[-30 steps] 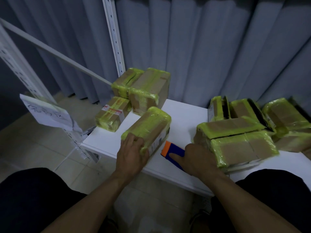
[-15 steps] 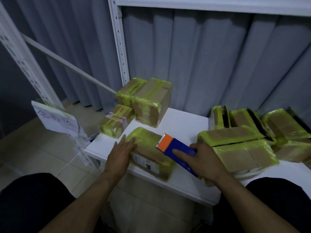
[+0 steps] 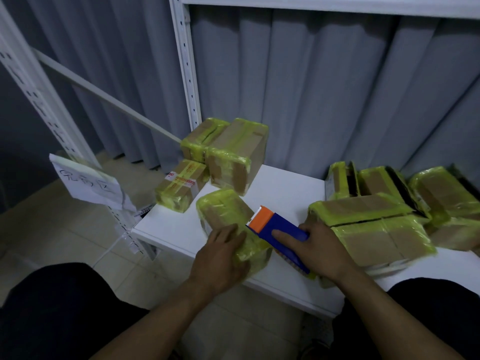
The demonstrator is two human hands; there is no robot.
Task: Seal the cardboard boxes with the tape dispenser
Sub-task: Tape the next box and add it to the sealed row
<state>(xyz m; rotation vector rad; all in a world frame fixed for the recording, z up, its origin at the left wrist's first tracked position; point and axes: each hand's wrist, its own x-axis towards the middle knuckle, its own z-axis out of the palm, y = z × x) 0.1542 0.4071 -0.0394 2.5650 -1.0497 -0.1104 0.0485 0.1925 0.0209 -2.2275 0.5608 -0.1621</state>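
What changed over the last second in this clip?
The box under the left hand was tipped from tilted up to lying flat on the white table; the hand now presses its near end. The right hand, gripping the tape dispenser throughout, lifted it from the table's near edge up against the box's right side. The other taped boxes stayed put.

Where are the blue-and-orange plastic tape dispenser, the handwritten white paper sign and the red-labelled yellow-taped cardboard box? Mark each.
blue-and-orange plastic tape dispenser (image 3: 283, 226): head view, blue body.
handwritten white paper sign (image 3: 85, 181): head view, middle of the sheet.
red-labelled yellow-taped cardboard box (image 3: 181, 188): head view, top face.
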